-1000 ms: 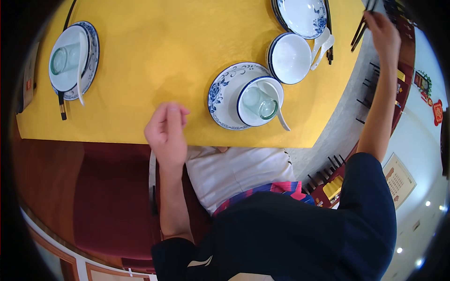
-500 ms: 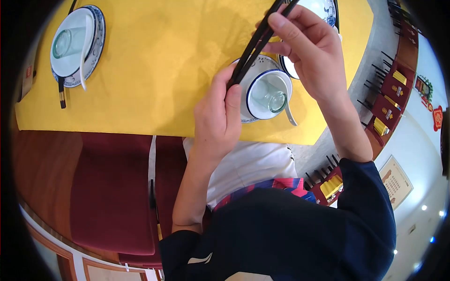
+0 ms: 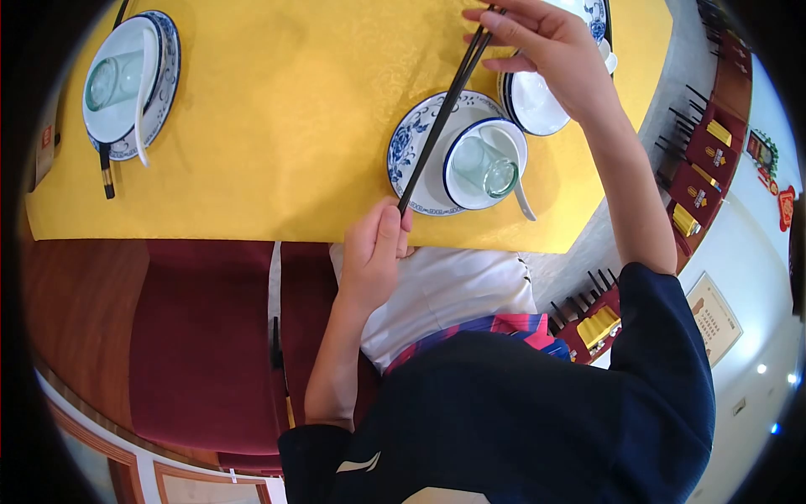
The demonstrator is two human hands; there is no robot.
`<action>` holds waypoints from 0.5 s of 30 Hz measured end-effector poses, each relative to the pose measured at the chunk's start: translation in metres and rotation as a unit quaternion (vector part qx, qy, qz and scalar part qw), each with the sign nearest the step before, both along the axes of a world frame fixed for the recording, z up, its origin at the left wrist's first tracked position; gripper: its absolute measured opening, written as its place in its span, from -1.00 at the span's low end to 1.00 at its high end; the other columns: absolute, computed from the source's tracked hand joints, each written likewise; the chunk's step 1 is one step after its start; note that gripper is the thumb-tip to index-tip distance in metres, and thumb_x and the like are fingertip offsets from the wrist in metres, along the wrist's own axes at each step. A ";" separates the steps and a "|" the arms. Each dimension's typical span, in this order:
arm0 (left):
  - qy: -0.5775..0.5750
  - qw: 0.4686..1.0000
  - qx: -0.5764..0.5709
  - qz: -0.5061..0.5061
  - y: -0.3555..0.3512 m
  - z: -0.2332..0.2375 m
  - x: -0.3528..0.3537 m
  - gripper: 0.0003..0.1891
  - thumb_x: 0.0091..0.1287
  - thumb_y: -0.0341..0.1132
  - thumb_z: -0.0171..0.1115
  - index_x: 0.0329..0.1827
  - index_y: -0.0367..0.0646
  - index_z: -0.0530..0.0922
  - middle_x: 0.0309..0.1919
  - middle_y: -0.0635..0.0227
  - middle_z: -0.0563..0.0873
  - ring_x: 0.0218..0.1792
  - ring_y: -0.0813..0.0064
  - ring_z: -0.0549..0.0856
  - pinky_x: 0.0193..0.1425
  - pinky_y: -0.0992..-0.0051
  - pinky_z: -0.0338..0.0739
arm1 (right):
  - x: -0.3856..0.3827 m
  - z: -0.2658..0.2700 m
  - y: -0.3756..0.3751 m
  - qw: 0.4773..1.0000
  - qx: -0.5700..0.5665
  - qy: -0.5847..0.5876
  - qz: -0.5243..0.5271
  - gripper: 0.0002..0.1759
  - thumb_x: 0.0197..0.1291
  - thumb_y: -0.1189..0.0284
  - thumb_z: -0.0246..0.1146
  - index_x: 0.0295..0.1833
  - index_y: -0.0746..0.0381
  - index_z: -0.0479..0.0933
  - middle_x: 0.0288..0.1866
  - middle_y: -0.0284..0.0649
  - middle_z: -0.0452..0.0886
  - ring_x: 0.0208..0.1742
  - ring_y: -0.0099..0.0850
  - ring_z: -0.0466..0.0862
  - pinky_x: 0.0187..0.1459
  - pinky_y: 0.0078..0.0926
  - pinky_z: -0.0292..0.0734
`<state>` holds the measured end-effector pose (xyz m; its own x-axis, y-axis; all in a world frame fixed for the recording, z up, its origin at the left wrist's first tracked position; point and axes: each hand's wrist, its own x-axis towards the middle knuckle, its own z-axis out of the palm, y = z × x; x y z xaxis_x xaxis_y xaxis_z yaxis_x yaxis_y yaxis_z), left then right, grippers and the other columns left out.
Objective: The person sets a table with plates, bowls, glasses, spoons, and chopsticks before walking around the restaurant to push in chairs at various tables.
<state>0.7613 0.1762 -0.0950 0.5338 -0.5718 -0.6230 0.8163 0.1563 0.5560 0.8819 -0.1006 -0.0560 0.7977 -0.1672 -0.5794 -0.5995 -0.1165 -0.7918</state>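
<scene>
A pair of black chopsticks (image 3: 441, 122) slants across the front place setting. My left hand (image 3: 374, 256) is closed round their lower end, just past the table edge. At their upper end, my right hand (image 3: 554, 50) pinches them between thumb and fingers, the other fingers partly spread. Below the chopsticks lies a blue-patterned plate (image 3: 406, 143), partly crossed by them. On it sits a white bowl (image 3: 457, 191) with a blue rim, holding a clear glass (image 3: 485, 165) on its side. A white spoon (image 3: 525, 203) sticks out beside the bowl.
The table wears a yellow cloth (image 3: 277, 126). White bowls (image 3: 539, 105) stand under my right forearm. Another setting (image 3: 168, 101) with glass, spoon and chopsticks (image 3: 107, 172) lies at the left. Dark red chairs (image 3: 201, 344) stand against the near edge.
My left hand has slid down toward the table edge with the chopsticks' lower end. My right hand has moved slightly up, and more of the plate and bowls shows.
</scene>
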 end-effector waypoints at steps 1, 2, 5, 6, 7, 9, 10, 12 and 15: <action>0.000 1.000 0.000 0.001 0.003 -0.005 -0.004 -0.71 0.63 -0.23 -0.09 -0.21 -0.23 0.47 -0.60 0.64 0.26 -0.58 0.83 0.19 -0.51 0.67 0.04 | 0.003 0.001 0.000 1.000 0.000 0.000 0.001 -0.55 0.40 0.44 0.25 0.32 0.41 0.44 -0.04 -0.17 0.71 -0.14 -0.48 0.75 -0.20 -0.59 0.74; -0.016 0.999 0.031 -0.023 0.007 -0.010 -0.009 -0.70 0.63 -0.21 -0.08 -0.23 -0.22 0.46 -0.59 0.63 0.26 -0.58 0.82 0.20 -0.52 0.68 0.03 | 0.006 0.004 0.001 0.998 -0.025 0.033 0.044 -0.60 0.40 0.44 0.26 0.25 0.41 0.49 -0.06 -0.17 0.72 -0.16 -0.48 0.75 -0.21 -0.59 0.73; -0.030 0.996 0.081 -0.037 0.008 -0.016 -0.019 -0.70 0.62 -0.20 -0.06 -0.24 -0.21 0.46 -0.57 0.63 0.28 -0.57 0.83 0.21 -0.51 0.69 0.05 | 0.013 0.004 -0.006 0.986 -0.057 0.086 0.133 -0.69 0.38 0.44 0.27 0.12 0.41 0.58 -0.14 -0.19 0.74 -0.21 -0.50 0.74 -0.25 -0.61 0.70; -0.029 0.994 0.099 -0.027 0.007 -0.015 -0.018 -0.71 0.62 -0.20 -0.04 -0.23 -0.22 0.46 -0.55 0.63 0.30 -0.56 0.83 0.22 -0.50 0.69 0.06 | 0.016 0.004 -0.011 0.976 -0.063 0.105 0.179 -0.73 0.37 0.44 0.28 0.06 0.40 0.61 -0.21 -0.21 0.75 -0.24 -0.52 0.74 -0.27 -0.62 0.69; -0.030 0.994 0.099 -0.027 0.007 -0.012 -0.015 -0.71 0.62 -0.20 -0.04 -0.23 -0.22 0.46 -0.55 0.63 0.30 -0.56 0.83 0.22 -0.50 0.69 0.06 | 0.018 0.005 -0.015 0.976 -0.063 0.105 0.178 -0.73 0.37 0.44 0.28 0.06 0.40 0.61 -0.21 -0.21 0.75 -0.24 -0.52 0.74 -0.27 -0.62 0.69; -0.045 0.985 0.152 -0.060 0.007 -0.006 -0.008 -0.73 0.57 -0.25 0.06 -0.22 -0.30 0.50 -0.49 0.44 0.55 -0.46 0.76 0.50 -0.37 0.66 0.45 | 0.025 0.010 -0.020 0.951 -0.086 0.145 0.260 -0.78 0.34 0.40 0.32 -0.05 0.35 0.65 -0.29 -0.28 0.75 -0.35 -0.60 0.71 -0.38 -0.67 0.61; -0.045 0.985 0.153 -0.061 0.004 -0.006 -0.009 -0.73 0.57 -0.25 0.06 -0.22 -0.30 0.50 -0.49 0.44 0.55 -0.46 0.76 0.50 -0.37 0.66 0.45 | 0.033 0.019 -0.017 0.951 -0.086 0.145 0.260 -0.78 0.34 0.40 0.32 -0.05 0.35 0.65 -0.29 -0.28 0.75 -0.35 -0.60 0.71 -0.38 -0.67 0.61; -0.112 0.976 0.186 -0.027 -0.002 -0.008 -0.010 -0.78 0.54 -0.30 0.12 -0.14 -0.34 0.53 -0.41 0.39 0.63 -0.45 0.74 0.56 -0.42 0.63 0.47 | 0.048 0.038 -0.010 0.896 -0.175 0.200 0.355 -0.77 0.29 0.35 0.37 -0.08 0.29 0.66 -0.34 -0.34 0.75 -0.43 -0.67 0.65 -0.48 -0.69 0.49; -0.118 0.976 0.179 -0.025 -0.002 -0.012 -0.011 -0.77 0.53 -0.31 0.12 -0.10 -0.37 0.53 -0.41 0.39 0.64 -0.46 0.74 0.57 -0.46 0.60 0.48 | 0.060 0.026 -0.021 0.890 -0.161 0.185 0.384 -0.76 0.26 0.32 0.39 -0.08 0.26 0.67 -0.34 -0.40 0.75 -0.47 -0.70 0.61 -0.53 -0.69 0.40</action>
<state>0.7506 0.1743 -0.1068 0.6641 -0.3691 -0.6502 0.6598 -0.1195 0.7418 0.9422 -0.1212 -0.0302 0.5132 0.1412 -0.8466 -0.4572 -0.7898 -0.4089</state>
